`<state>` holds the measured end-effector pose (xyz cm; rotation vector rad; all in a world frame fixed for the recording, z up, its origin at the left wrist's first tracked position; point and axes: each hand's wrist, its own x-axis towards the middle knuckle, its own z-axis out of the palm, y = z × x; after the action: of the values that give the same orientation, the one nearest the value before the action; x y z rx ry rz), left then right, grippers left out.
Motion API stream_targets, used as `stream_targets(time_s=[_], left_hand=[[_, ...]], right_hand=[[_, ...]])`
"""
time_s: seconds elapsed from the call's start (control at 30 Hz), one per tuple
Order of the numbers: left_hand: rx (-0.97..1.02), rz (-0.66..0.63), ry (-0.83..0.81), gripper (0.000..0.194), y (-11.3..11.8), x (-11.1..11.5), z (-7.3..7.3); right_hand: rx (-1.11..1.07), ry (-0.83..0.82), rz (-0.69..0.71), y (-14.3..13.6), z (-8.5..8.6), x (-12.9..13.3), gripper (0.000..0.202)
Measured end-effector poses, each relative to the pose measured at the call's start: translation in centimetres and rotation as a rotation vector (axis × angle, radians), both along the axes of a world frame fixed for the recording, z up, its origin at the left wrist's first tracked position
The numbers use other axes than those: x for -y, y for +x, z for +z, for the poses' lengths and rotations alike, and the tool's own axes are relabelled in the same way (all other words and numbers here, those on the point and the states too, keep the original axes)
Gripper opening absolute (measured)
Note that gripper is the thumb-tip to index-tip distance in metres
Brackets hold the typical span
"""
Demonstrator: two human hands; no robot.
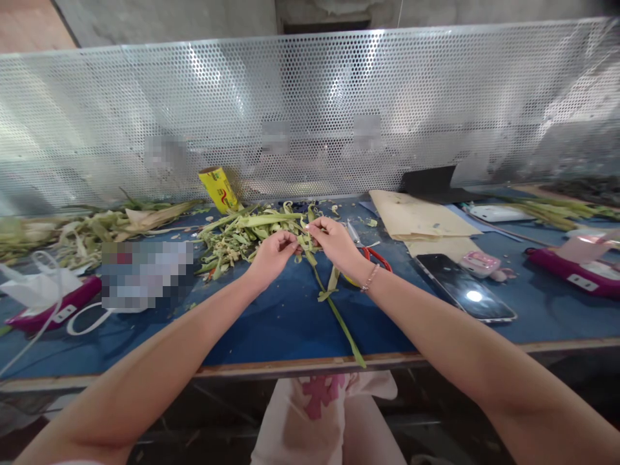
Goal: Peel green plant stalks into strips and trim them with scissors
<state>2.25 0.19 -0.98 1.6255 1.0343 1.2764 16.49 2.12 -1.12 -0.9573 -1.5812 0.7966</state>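
- Hands, both: fingers drawn in, meeting over the upper, leafy end of a green stalk (345,329).
- Left hand (272,253): thumb and fingertips closed together on the leafy part, on its left side. Exact purchase too small to tell.
- Right hand (334,240): thumb and forefinger pinching a leafy piece at the same end, a little farther from the person.
- Governing relation: the stalk lies from the fingertips back toward the person, its long axis slanting rightward to the front edge of the blue table (271,336). Its bare lower length lies between the two forearms, nearer the right one.
- Beyond and left of the hands: a heap of cut leaves and stems (256,226), close by the left fingers.
- Beside the right wrist: red-handled scissors (382,258), partly hidden by the arm.
- Farther right: a dark phone (460,287), lying flat, with brown paper (421,216) behind it.
- Behind the heap: a yellow tube (220,190), tilted.
- Rear limit: a perforated metal screen (310,97), running the table's length.
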Motion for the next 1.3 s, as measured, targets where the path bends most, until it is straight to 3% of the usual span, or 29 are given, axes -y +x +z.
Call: stream_targets(time_s=[0.27,0.5,0.7,0.77,0.93,1.1,1.3], left_hand=[[-0.234,-0.017,-0.047,0.007,-0.1,0.0,0.3],[-0.005,-0.108,-0.148,0.008,-0.3,-0.2,0.6],[0.114,-0.135,-0.203,0.006,-0.3,0.0,0.7],[0.081,-0.103,-0.151,0.005,-0.2,0.1,0.7],[-0.224,-0.013,0.069,0.014,0.0,0.6,0.7],[-0.133,-0.026,0.175,0.02,0.4,0.9,0.3],[-0.236,0.28,0.334,0.024,1.2,1.3,-0.4]], right_hand=[[0.095,0.226,-0.199,0.2,-0.2,-0.2,0.012],[0.063,0.402,-0.312,1.1,-0.1,-0.4,0.013],[0.069,0.433,-0.292,0.5,-0.5,-0.2,0.015],[0.091,0.457,-0.274,0.1,-0.6,0.1,0.014],[0.123,0.453,-0.235,-0.4,-0.5,0.6,0.013],[0.088,0.439,-0.253,-0.6,-0.4,0.8,0.013],[-0.038,0.341,-0.3,-1.5,-0.2,1.5,0.013]])
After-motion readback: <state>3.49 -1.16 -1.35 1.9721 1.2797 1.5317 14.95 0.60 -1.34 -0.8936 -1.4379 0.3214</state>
